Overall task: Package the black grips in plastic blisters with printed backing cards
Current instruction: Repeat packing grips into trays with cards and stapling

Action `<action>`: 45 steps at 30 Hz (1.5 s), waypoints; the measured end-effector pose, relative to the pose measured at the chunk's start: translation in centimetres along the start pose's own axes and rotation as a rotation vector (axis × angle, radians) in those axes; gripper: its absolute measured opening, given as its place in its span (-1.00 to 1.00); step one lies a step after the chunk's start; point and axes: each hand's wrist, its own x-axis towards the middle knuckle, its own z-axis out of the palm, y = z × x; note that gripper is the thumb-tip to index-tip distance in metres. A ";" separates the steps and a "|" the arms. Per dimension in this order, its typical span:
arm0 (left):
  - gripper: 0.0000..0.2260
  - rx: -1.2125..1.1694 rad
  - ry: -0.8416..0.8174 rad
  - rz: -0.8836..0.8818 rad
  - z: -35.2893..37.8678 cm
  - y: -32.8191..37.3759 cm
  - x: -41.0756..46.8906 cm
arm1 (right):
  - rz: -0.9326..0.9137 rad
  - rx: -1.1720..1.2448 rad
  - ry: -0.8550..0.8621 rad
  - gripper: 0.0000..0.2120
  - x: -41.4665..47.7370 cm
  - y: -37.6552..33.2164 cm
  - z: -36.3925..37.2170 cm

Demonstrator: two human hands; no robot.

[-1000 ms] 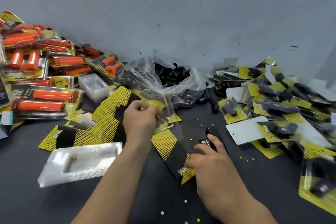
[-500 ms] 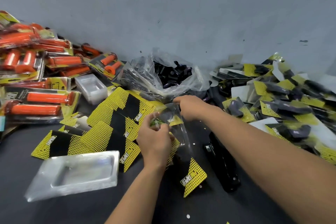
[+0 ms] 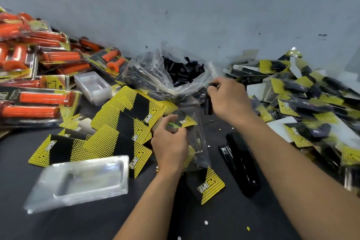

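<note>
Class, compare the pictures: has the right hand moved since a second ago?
Yes. The right hand left the black stapler and moved toward the wall, to the plastic bag, gripping a black grip.

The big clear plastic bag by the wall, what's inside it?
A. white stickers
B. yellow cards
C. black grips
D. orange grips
C: through the open top of the clear plastic bag you can see a heap of black grips, while the orange grips sit sealed in packs off to the left.
</note>
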 end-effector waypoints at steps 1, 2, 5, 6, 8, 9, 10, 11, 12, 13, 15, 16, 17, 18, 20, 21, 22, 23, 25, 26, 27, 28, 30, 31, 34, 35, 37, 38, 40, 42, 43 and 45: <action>-0.65 0.014 -0.019 0.023 0.1 0.2 -0.1 | 0.015 0.185 0.069 -0.84 -1.8 0.3 -1.3; -0.64 0.014 -0.050 0.043 0.1 0.4 -0.3 | 0.036 0.380 0.096 -0.87 -3.8 0.6 -2.2; -0.75 -0.133 -0.129 0.040 0.1 0.7 -0.7 | 0.086 0.678 0.060 -0.90 -9.4 1.2 -2.2; -0.81 -0.178 -0.146 0.028 0.1 0.9 -0.9 | 0.070 0.667 0.048 -0.90 -10.5 1.5 -1.6; -0.89 -0.218 -0.186 0.012 0.0 1.1 -1.2 | 0.004 0.602 0.038 -0.88 -11.6 1.7 -0.8; -0.89 -0.221 -0.207 0.004 0.0 1.2 -1.3 | -0.026 0.569 0.036 -0.85 -11.7 1.8 -0.6; -0.88 -0.222 -0.229 -0.007 0.0 1.3 -1.3 | -0.052 0.547 0.030 -0.83 -11.5 1.9 -0.4; -0.86 -0.226 -0.256 -0.023 0.0 1.4 -1.4 | -0.071 0.539 0.012 -0.81 -11.4 2.1 -0.3; -0.84 -0.236 -0.284 -0.043 -0.1 1.4 -1.4 | -0.087 0.536 -0.017 -0.79 -11.3 2.2 -0.2; -0.82 -0.256 -0.310 -0.065 -0.3 1.5 -1.4 | -0.108 0.532 -0.045 -0.76 -11.2 2.4 -0.2; -0.81 -0.315 -0.365 -0.109 -0.5 1.6 -1.5 | -0.170 0.504 -0.048 -0.69 -11.3 2.6 -0.1; -0.81 -0.336 -0.386 -0.118 -0.5 1.6 -1.5 | -0.201 0.477 -0.024 -0.67 -11.4 2.7 -0.1; -0.80 -0.341 -0.402 -0.114 -0.5 1.6 -1.5 | -0.226 0.436 0.003 -0.66 -11.5 2.9 -0.1; -0.79 -0.332 -0.421 -0.104 -0.6 1.6 -1.5 | -0.244 0.379 0.022 -0.66 -11.5 3.0 -0.1; -0.83 -0.304 -0.496 -0.075 -0.6 1.4 -1.6 | -0.248 0.264 0.040 -0.65 -11.4 3.3 -0.2; -0.80 -0.283 -0.546 -0.056 -0.7 1.3 -1.7 | -0.235 0.218 0.045 -0.65 -11.3 3.4 -0.2; -0.72 -0.257 -0.589 -0.042 -0.8 1.2 -1.7 | -0.216 0.175 0.044 -0.66 -11.3 3.4 -0.2; -0.65 -0.229 -0.617 -0.029 -0.9 1.0 -1.6 | -0.198 0.130 0.038 -0.68 -11.3 3.5 -0.2; -0.62 -0.191 -0.621 0.000 -0.9 0.8 -1.6 | -0.184 0.045 0.032 -0.72 -11.3 3.5 0.0; -0.64 -0.182 -0.616 0.011 -0.9 0.8 -1.7 | -0.186 0.017 0.035 -0.73 -11.3 3.5 0.1; -0.66 -0.180 -0.606 0.022 -0.8 0.8 -1.8 | -0.184 -0.001 0.035 -0.75 -11.3 3.5 0.2; -0.70 -0.178 -0.591 0.038 -0.7 0.9 -1.9 | -0.176 -0.014 0.028 -0.75 -11.3 3.5 0.2; -0.77 -0.155 -0.568 0.076 -0.6 0.6 -2.0 | -0.159 -0.042 0.006 -0.74 -11.4 3.5 0.4; -0.77 -0.133 -0.558 0.090 -0.5 0.6 -2.0 | -0.154 -0.057 0.001 -0.73 -11.4 3.4 0.5; -0.79 -0.062 -0.564 0.102 -0.6 0.6 -2.1 | -0.140 -0.098 0.017 -0.71 -11.4 3.3 0.6; -0.82 -0.045 -0.589 0.082 -0.7 0.7 -2.1 | -0.141 -0.105 0.022 -0.71 -11.4 3.2 0.6; -0.87 -0.015 -0.655 0.047 -0.8 1.0 -2.1 | -0.138 -0.094 0.022 -0.71 -11.4 3.4 0.5; -0.84 0.004 -0.665 0.050 -0.8 1.1 -2.0 | -0.135 -0.087 0.016 -0.71 -11.4 3.4 0.5; -0.80 0.035 -0.649 0.070 -0.6 1.0 -2.1 | -0.133 -0.081 0.021 -0.71 -11.4 3.6 0.4; -0.81 0.007 -0.596 0.074 -0.4 0.9 -2.2 | -0.140 -0.046 0.074 -0.68 -11.7 3.4 0.5; -0.83 -0.032 -0.552 0.053 -0.4 0.9 -2.1 | -0.148 -0.009 0.123 -0.65 -11.9 3.2 0.6; -0.82 -0.112 -0.442 0.016 -0.5 1.0 -1.9 | -0.188 0.074 0.228 -0.65 -12.3 2.8 0.3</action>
